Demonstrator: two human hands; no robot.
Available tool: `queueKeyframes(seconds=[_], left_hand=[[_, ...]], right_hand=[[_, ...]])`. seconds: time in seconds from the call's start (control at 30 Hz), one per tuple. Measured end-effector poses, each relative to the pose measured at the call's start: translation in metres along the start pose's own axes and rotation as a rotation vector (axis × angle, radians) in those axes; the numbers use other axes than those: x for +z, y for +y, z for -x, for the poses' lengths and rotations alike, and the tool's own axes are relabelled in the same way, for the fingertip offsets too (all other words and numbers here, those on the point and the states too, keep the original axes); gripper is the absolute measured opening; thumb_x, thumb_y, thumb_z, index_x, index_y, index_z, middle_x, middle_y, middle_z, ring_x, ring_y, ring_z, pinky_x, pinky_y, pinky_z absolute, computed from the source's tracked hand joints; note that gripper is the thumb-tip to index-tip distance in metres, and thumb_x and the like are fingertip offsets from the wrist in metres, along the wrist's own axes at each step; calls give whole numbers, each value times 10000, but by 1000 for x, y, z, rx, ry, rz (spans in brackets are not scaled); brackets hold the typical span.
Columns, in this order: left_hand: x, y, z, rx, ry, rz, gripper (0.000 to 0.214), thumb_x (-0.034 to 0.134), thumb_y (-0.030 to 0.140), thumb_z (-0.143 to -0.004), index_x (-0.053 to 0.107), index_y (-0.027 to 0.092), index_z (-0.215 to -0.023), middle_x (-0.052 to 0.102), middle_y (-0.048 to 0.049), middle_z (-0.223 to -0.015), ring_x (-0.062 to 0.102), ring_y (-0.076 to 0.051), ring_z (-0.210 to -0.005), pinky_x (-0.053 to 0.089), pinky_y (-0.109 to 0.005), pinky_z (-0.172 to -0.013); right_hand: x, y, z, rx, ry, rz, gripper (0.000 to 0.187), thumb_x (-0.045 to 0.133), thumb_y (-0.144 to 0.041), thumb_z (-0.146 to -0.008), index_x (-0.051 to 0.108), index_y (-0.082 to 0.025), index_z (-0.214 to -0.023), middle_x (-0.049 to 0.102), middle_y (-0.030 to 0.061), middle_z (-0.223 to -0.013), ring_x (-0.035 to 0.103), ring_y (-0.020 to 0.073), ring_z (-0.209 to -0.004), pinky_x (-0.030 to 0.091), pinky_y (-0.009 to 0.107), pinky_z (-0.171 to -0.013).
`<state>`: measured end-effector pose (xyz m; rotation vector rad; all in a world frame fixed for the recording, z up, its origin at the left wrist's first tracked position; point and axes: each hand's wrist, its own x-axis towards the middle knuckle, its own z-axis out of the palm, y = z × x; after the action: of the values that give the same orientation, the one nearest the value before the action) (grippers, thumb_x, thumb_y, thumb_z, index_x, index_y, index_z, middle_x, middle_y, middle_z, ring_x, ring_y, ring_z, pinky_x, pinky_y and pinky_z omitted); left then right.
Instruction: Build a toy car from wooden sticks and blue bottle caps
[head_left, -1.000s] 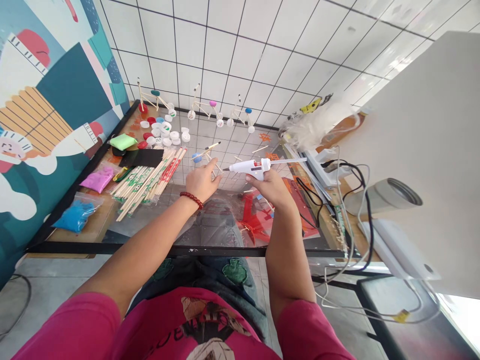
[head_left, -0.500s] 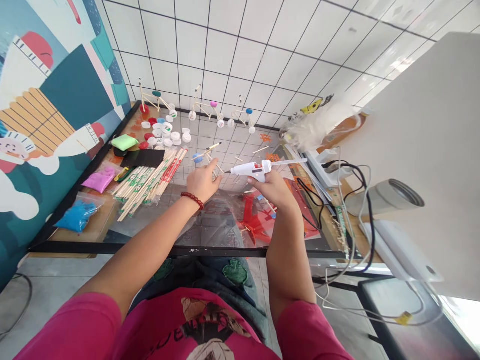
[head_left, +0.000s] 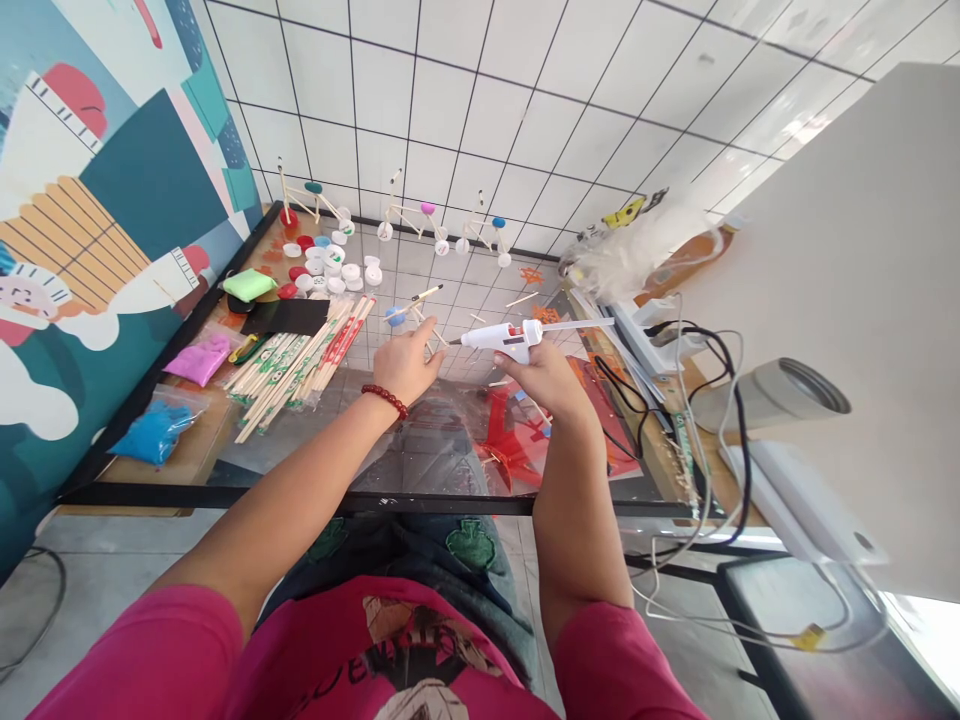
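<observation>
- Left hand pinches a seemingly unfinished stick frame.
- Right hand grips the glue gun.
- Far: three stick models stand assembled.
- Far left: caps lie unattached.

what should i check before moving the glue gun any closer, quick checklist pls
1. Hot glue gun gripped in the right hand: ok.
2. Glue stick in the gun's rear: ok, much of it protrudes.
3. Left hand at the stick frame: ok; exact finger contact cannot tell.
4. Nozzle well clear of the left hand: not ok, I'd say; it points that way, close by.
5. Nozzle heated: cannot tell.
</observation>
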<state>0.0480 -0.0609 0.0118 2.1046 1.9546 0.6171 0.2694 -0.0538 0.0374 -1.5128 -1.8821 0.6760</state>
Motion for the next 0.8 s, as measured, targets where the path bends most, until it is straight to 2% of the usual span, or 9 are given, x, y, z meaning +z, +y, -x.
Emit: queueKeyframes(seconds=[0.27, 0.47, 0.63, 0.8], left_hand=[[0, 0, 0, -12, -8, -13, 580, 547, 443, -970, 465, 281, -1521, 757, -80, -1115, 709, -308, -1028, 517, -365, -785], [0, 1, 0, -10, -8, -23, 589, 535, 449, -975, 447, 284, -1533, 760, -79, -1112, 709, -308, -1044, 523, -368, -790], [0, 1, 0, -10, 10, -31, 585, 547, 438, -967, 458, 288, -1525, 761, -74, -1117, 714, -308, -1020, 532, -376, -785], [0, 0, 0, -6, 13, -11, 645, 548, 428, -971, 377, 270, -1573, 748, -85, -1132, 709, -307, -1024, 530, -376, -804]], right_hand=[[-4, -3, 2, -22, -7, -49, 312, 663, -325, -799, 748, -159, -1049, 796, 89, -1041, 717, 282, -979, 522, 393, -916], [0, -2, 2, -32, 40, -54, 320, 670, -338, -805, 753, -166, -1061, 796, 89, -1044, 717, 283, -974, 530, 407, -921], [2, -3, 2, -6, 20, -63, 326, 664, -328, -806, 756, -162, -1071, 796, 93, -1050, 722, 282, -957, 539, 410, -909], [3, -2, 1, -5, 33, -62, 337, 656, -344, -807, 749, -164, -1077, 795, 93, -1047, 722, 285, -959, 531, 417, -909]])
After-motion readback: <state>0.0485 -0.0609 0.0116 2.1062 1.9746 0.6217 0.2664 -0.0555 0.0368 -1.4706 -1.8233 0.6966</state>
